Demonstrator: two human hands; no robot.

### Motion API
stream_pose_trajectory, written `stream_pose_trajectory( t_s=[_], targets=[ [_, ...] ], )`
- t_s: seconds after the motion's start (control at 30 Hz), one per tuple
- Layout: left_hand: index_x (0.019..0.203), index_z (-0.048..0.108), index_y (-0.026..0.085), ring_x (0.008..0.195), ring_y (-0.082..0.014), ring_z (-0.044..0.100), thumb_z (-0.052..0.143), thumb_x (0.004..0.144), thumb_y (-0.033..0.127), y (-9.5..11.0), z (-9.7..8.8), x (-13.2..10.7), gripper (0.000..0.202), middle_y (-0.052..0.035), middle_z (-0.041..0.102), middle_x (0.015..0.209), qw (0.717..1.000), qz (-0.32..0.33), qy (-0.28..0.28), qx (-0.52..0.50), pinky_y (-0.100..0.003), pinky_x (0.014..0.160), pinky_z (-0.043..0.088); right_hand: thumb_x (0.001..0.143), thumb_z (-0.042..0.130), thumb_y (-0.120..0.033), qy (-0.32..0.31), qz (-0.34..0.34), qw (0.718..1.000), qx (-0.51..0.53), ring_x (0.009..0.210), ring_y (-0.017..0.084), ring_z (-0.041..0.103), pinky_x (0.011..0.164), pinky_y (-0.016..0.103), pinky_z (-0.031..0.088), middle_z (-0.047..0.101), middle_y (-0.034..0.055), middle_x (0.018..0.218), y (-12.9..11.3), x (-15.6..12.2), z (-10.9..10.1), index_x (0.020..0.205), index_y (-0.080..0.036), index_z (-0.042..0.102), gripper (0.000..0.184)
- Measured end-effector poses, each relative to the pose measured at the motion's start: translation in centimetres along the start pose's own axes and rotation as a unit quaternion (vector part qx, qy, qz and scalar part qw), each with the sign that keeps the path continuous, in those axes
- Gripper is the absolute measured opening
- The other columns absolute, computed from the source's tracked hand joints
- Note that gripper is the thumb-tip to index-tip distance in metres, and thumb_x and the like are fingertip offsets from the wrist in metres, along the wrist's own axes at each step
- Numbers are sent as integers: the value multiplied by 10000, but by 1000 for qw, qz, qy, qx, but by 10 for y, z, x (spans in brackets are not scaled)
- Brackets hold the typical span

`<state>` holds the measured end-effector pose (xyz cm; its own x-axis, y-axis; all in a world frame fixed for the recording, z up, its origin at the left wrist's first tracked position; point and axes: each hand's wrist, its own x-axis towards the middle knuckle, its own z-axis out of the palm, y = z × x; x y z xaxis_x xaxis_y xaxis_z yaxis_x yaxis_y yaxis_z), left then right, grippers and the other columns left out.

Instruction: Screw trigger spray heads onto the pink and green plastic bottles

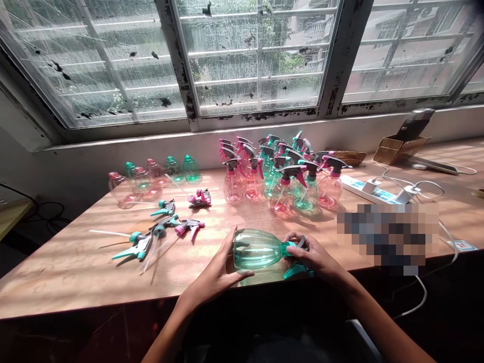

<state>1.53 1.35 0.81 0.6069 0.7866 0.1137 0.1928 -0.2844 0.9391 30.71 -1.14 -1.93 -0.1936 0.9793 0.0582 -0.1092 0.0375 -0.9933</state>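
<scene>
A clear green spray bottle (257, 249) lies on its side near the front edge of the wooden table (75, 267). My left hand (219, 272) wraps round its base. My right hand (312, 254) is closed on the teal trigger head (297, 262) at the bottle's neck. Several loose trigger heads (162, 232), teal and pink, lie to the left. Headless pink and green bottles (151, 176) stand at the back left. Finished bottles with trigger heads (282, 174) stand grouped at the back centre.
A white power strip (368, 189) with plugs and cables lies at the right, beside a blurred patch. A cardboard box (399, 148) and a phone stand sit at the far right. Barred windows run along the wall behind the table.
</scene>
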Motion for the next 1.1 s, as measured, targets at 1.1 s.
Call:
stream_pose_trajectory(
  t_s=[1.1],
  targets=[
    [1583, 202, 381, 1393, -361, 399, 755, 870, 321, 4, -1, 1, 905, -94, 270, 1604, 998, 12, 62, 16, -527, 1147, 402, 780, 812, -486, 23, 0, 999, 39, 622, 163, 656, 601, 258, 503, 697, -11, 679, -3, 0, 3, 964, -189, 606, 405]
  ],
)
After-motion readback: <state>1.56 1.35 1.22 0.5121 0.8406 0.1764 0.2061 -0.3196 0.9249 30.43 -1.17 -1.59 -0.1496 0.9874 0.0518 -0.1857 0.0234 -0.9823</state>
